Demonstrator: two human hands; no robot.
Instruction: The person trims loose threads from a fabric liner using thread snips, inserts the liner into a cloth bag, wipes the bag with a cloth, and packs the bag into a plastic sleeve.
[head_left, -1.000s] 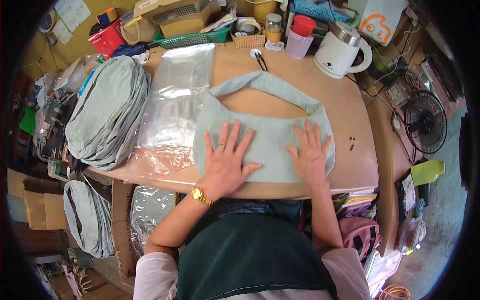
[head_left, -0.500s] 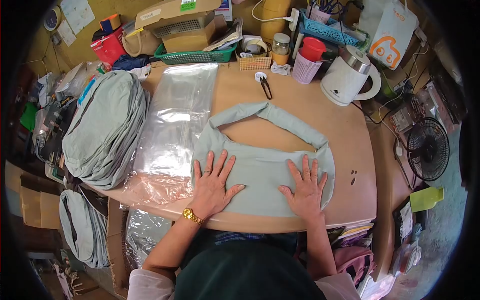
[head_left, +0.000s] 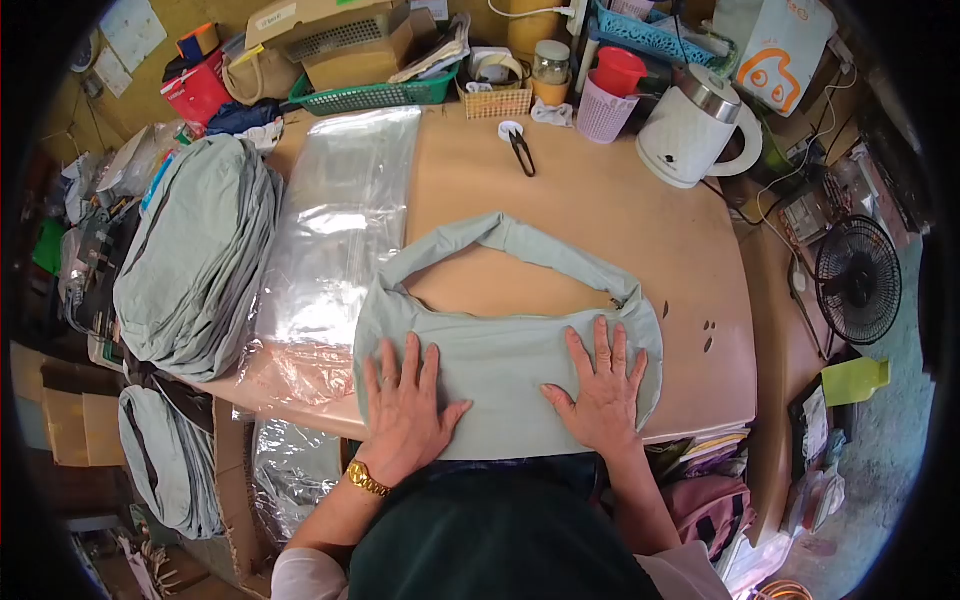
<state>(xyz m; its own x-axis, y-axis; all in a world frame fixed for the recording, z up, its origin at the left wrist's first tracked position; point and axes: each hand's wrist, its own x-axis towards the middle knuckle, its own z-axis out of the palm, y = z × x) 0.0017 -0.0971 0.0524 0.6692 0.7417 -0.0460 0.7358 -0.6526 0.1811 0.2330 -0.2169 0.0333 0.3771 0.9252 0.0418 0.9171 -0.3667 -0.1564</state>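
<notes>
A pale grey-green cloth bag (head_left: 495, 365) lies flat at the table's front edge, its wide strap looped away from me. My left hand (head_left: 405, 410) rests flat on the bag's left part, fingers spread; a gold watch is on that wrist. On the right part of the bag lies my right hand (head_left: 603, 395), palm down with fingers apart. Clear plastic sleeves (head_left: 345, 215) are spread to the left of the bag. Beyond them, at the far left, sits a pile of similar folded bags (head_left: 200, 255). Small black snips (head_left: 522, 152) lie beyond the strap.
A white kettle (head_left: 690, 135) stands at the back right beside a pink cup (head_left: 605, 108). Along the back edge are a green basket (head_left: 375, 97) and a small woven basket (head_left: 497, 101). A black fan (head_left: 858, 280) is at the far right. More bags (head_left: 170, 460) hang below left.
The bag has slid toward me and slightly left, with both hands flat on it; its lower edge now reaches the table's front edge. The camera view has also shifted.
</notes>
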